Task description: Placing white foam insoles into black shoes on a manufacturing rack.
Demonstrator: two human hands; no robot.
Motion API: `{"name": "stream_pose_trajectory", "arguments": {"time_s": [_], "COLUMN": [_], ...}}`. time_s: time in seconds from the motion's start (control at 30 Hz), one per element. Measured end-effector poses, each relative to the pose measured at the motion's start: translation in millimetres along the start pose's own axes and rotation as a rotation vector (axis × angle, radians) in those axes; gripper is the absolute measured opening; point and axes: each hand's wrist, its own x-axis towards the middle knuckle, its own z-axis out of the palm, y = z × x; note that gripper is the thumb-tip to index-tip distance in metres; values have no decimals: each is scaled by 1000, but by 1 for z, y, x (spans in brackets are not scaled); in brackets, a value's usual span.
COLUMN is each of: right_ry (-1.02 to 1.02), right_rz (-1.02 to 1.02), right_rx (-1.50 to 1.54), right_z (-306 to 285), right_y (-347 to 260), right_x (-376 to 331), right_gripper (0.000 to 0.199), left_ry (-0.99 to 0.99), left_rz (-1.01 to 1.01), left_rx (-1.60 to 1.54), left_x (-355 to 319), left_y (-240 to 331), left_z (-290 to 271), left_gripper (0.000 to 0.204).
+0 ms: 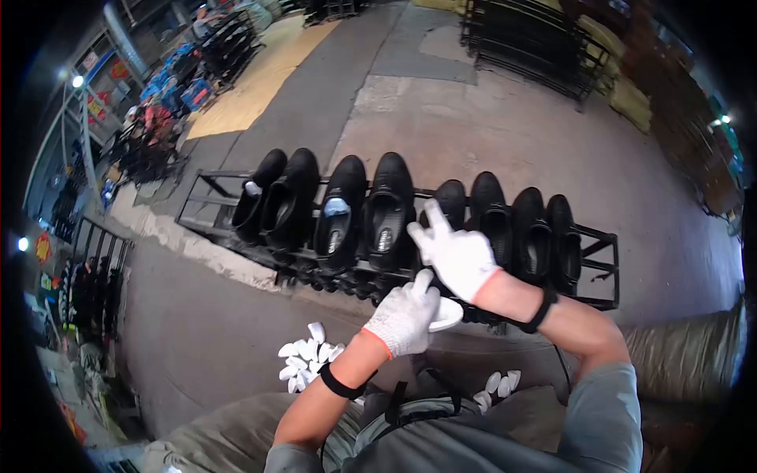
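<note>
My left hand [404, 315], in a white knit glove with an orange cuff, is closed on a white rounded piece [448, 315] like the shaped inserts on the floor. My right hand [457, 252], gloved the same way and slightly blurred, has its fingers stretched out and apart. It lies over a black shoe [452, 197] in the row, hiding much of it; whether it touches the shoe is unclear. To the left stand a black shoe [392, 189] and another black shoe [343, 197] with a bluish-white wad inside. A further black shoe [490, 206] stands on the right.
The shoes stand on a black metal rack [599, 264], with more footwear below. White inserts [300, 359] are heaped on the floor left of me; several more white inserts [498, 384] lie on the right. A rolled tan sheet [682, 347] is at right. Black racks [536, 51] stand farther off.
</note>
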Motion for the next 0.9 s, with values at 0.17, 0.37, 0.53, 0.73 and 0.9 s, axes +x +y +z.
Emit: {"name": "stream_pose_trajectory", "arguments": {"time_s": [0.17,0.37,0.53,0.73,0.9], "right_ry": [-286,-26,146,223,408], "right_rz": [169,141,156,305,209], "right_rx": [106,32,188,239,697], "right_z": [-7,20,28,38,-20], "right_y": [14,6,28,19,13], "right_x": [23,21,19,29,-39], "right_gripper": [62,55,27,21,80], "left_ry": [-38,-3,-51,-105,385], "left_rz": [-52,-28,33,16,-14], "left_rx": [-22,19,0,45,-161], "left_x": [0,1,9,-5,-30], "left_y": [3,1,6,9,13], "left_z": [-6,-3,-3,-2,-5], "left_gripper": [48,49,53,55,87]}}
